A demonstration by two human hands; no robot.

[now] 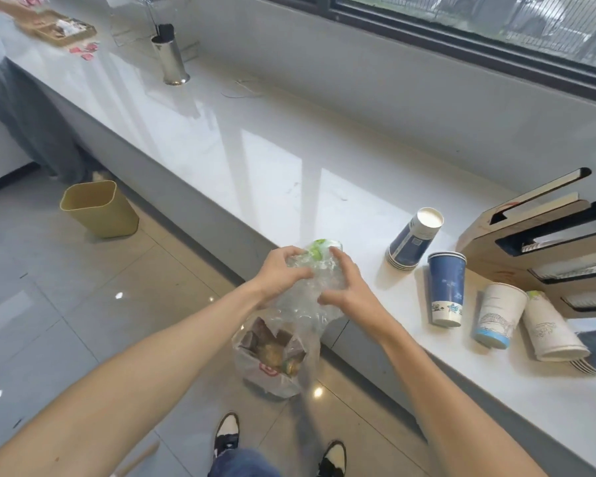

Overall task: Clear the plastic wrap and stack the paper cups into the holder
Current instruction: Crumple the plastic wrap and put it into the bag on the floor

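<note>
Down by my feet I see two black and white shoes (227,433) on the grey floor. Just past them sits a clear bag (272,359) with brown and yellow rubbish in it.

Both my hands are up over that bag, near the front edge of the white bench (272,160). My left hand (279,271) is curled tight on a bunch of crinkly plastic wrap (315,287). My right hand (344,290) is curled on the other side of it, with the fingers pressed into the wrap. A bit of green shows at the top of the bunch. Some of the wrap hangs down toward the bag.

On the bench, to the right of my hands, are the paper cups. A small stack of blue cups (412,241) lies tipped on its side. One tall blue cup (446,289) stands beside it. A white cup with a blue bottom (498,315) and a white cup stack (547,328) lie tipped over near the front edge. A brown holder (516,242) with dark slots sits just behind them, by the wall.

Far down the bench stands a shiny metal tube (169,60). A yellow bin (98,208) is on the floor. Another person (21,108) stands at the far end.
</note>
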